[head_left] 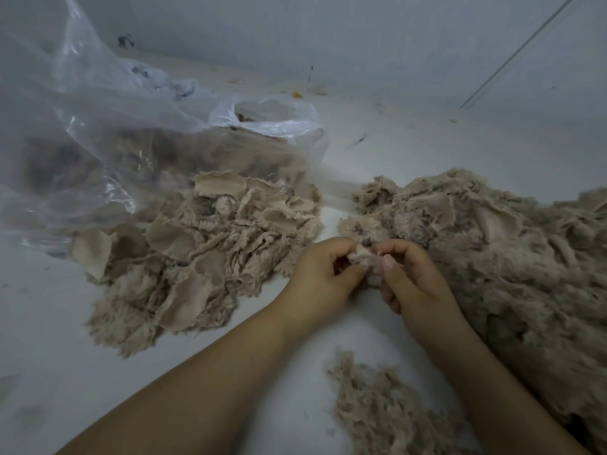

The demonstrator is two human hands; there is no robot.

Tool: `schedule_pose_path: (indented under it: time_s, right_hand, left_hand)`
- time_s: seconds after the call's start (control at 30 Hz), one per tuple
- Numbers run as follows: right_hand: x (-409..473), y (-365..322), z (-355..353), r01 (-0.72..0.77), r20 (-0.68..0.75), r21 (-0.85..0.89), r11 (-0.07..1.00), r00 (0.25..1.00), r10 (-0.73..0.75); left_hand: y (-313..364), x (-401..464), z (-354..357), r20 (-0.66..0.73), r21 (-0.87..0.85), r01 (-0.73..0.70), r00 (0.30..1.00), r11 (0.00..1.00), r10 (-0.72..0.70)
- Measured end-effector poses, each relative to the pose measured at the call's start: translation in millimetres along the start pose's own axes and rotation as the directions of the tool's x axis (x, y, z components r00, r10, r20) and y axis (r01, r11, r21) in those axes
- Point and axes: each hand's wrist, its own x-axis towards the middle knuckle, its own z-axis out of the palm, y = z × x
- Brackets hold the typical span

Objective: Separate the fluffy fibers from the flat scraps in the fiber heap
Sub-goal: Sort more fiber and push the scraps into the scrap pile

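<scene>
A big beige fiber heap (pixel 492 251) of fluff mixed with scraps fills the right side. Left of centre spreads a pile of flat beige scraps (pixel 203 251) with frayed edges. A small tuft pile of fluffy fibers (pixel 371 408) lies near the bottom, between my forearms. My left hand (pixel 318 280) and my right hand (pixel 414 284) meet at the heap's near-left edge. Both pinch one small fuzzy scrap piece (pixel 366 261) between thumbs and fingertips.
A large clear plastic bag (pixel 82 133) holding more beige material lies at the left, its mouth toward the scrap pile. A smaller white plastic bag (pixel 272 119) stands behind it. Everything rests on a pale floor (pixel 410 136) beside a grey wall (pixel 361 34).
</scene>
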Motion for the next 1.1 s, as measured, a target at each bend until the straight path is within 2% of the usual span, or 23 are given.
schedule_pose_path:
  time_s: [0.13,0.33,0.5,0.67,0.8,0.93,1.0,1.1]
  right_hand:
    - [-1,3,0,-0.034,0.059,-0.063,0.997,0.998,0.038]
    - [-1,5,1,0.005,0.006,-0.129,0.992,1.000,-0.005]
    - [1,5,1,0.017,-0.005,-0.223,0.975,1.000,-0.019]
    - [1,5,-4,-0.041,-0.077,-0.364,0.931,0.997,0.014]
    - [-1,3,-2,-0.060,-0.119,-0.185,0.981,0.992,0.038]
    - [-1,-1,-1,0.028,-0.182,-0.141,0.990,0.982,-0.054]
    - [-2,-2,1,0.032,-0.167,-0.056,0.998,0.985,-0.041]
    - [-3,-3,1,0.033,-0.116,-0.015,0.999,0.993,-0.035]
  left_hand:
    - [2,0,0,0.010,-0.166,0.030,1.000,0.986,-0.029]
    - [6,2,-2,0.008,-0.428,0.088,0.996,0.900,-0.093]
    - [3,2,-4,0.034,-0.463,0.103,0.995,0.880,-0.098]
    - [1,4,-10,-0.025,-0.558,0.097,0.991,0.824,-0.133]
    - [0,1,-11,0.026,-0.521,0.106,0.994,0.847,-0.108]
    - [-1,-2,-8,-0.048,-0.363,0.044,0.997,0.931,-0.066]
    - [-1,-3,-9,-0.030,-0.379,0.056,0.997,0.924,-0.073]
    - [1,-5,-8,0.034,-0.432,0.085,0.996,0.898,-0.077]
